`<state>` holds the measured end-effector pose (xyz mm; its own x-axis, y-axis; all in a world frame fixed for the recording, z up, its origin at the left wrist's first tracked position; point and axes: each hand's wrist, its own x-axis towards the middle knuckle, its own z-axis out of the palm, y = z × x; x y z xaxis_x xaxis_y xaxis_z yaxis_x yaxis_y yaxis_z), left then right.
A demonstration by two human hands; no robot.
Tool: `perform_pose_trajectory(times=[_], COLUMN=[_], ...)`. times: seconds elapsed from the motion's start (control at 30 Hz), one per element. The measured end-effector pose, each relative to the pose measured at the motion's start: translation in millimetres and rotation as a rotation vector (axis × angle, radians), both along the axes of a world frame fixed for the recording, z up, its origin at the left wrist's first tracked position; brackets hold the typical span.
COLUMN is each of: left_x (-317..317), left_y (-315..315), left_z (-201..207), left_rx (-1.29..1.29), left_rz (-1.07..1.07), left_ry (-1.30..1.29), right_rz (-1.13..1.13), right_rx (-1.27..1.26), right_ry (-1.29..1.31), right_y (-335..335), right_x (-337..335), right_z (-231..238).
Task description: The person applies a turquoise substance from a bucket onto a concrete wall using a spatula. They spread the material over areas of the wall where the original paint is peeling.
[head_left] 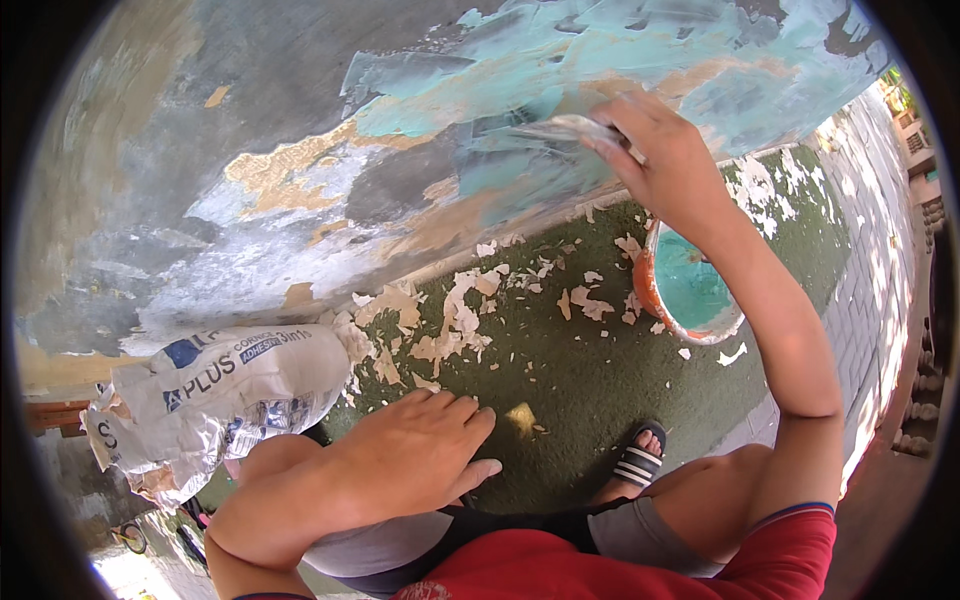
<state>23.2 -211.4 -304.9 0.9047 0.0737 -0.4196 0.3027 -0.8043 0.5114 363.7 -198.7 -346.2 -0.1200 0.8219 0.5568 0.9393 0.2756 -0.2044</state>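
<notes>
My right hand (662,155) is closed around a putty knife (568,128), smeared pale and partly hidden by my fingers. Its blade is at the patchy wall (400,90), over an area of wet-looking turquoise paste (510,180). Below my right forearm stands an orange bucket (645,285) with turquoise paste inside; the forearm covers part of its rim. My left hand (415,450) hangs loosely over my left knee, thumb apart from the fingers, with nothing in it.
A crumpled white printed bag (250,385) lies by the wall's foot at left. Peeled flakes (460,325) litter the green ground (560,375), where a yellowish chunk (521,419) also lies. My sandalled foot (640,460) is near the bucket. Grey paving (865,210) runs along the right.
</notes>
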Motion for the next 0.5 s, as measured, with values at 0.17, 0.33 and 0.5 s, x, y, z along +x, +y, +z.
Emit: perform_pose_trajectory(times=[0.17, 0.33, 0.5], left_x=[6, 5, -2], left_y=[1, -1, 2], left_z=[4, 5, 3], left_rx=[-0.025, -0.04, -0.038], left_rz=[-0.012, -0.009, 0.005], left_ry=[0.074, 0.061, 0.047], right_rz=[0.137, 0.097, -0.063], right_rx=[-0.159, -0.138, 0.066], right_ry=[0.168, 0.071, 0.016], right_y=[0, 30, 37], right_x=[-38, -59, -54], right_z=[-47, -86, -78])
